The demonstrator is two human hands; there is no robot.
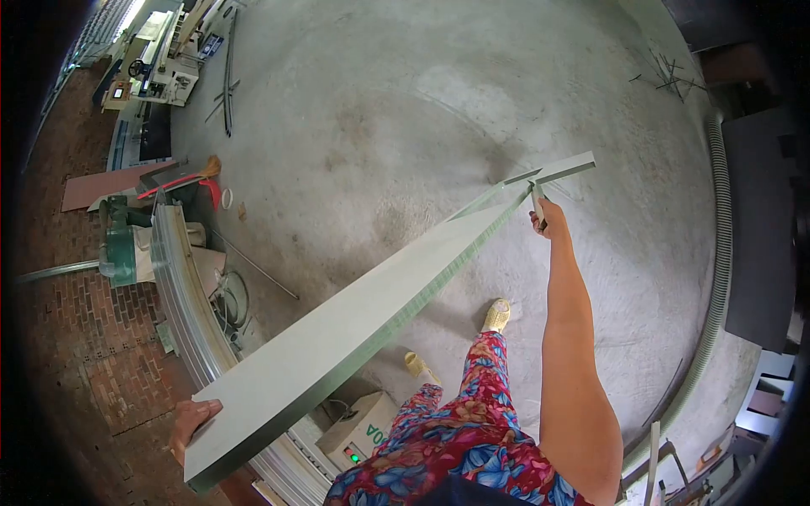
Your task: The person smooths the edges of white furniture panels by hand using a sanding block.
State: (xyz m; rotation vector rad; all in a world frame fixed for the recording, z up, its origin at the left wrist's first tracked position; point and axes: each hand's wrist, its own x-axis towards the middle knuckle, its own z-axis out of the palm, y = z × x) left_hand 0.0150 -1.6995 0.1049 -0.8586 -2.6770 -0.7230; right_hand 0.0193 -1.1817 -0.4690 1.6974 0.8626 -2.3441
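Note:
A long, pale, board-like piece [354,312] with green sides slants across the view, from the lower left to the middle right. My left hand [192,422] holds its near end, fingers over the top edge at the corner. At the far end my right hand [548,218] is closed round a short pale strip [537,202]; I cannot tell whether that strip is joined to the long piece. Just beyond it, a pale crosspiece [567,167] with a dark grey side lies at an angle to the long piece.
Long metal profiles [190,304] are at my left, near a green machine part [121,240]. A pale box [363,430] with a green light stands beside my legs. A ribbed hose [720,228] curves along the right. Thin bars [671,78] lie on the concrete floor [380,110].

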